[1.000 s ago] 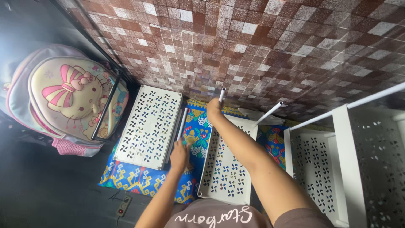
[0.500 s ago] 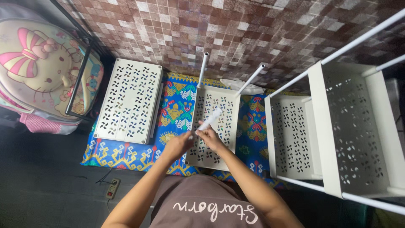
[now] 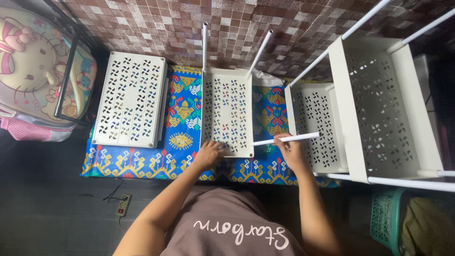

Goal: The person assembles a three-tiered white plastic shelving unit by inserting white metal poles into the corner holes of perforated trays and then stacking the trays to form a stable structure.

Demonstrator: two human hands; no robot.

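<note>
Left hand (image 3: pixel 211 152) presses flat, fingers spread, on the near corner of the perforated white shelf tray (image 3: pixel 226 111) – steadying it on the patterned mat (image 3: pixel 182 137) – while right hand (image 3: pixel 288 150) grips a white tube (image 3: pixel 286 139), fingers curled around it

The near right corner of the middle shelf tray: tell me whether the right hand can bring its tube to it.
Probably yes. The right hand holds the white tube with its tip beside the tray corner, nothing between; the left hand rests on the near edge.
</note>
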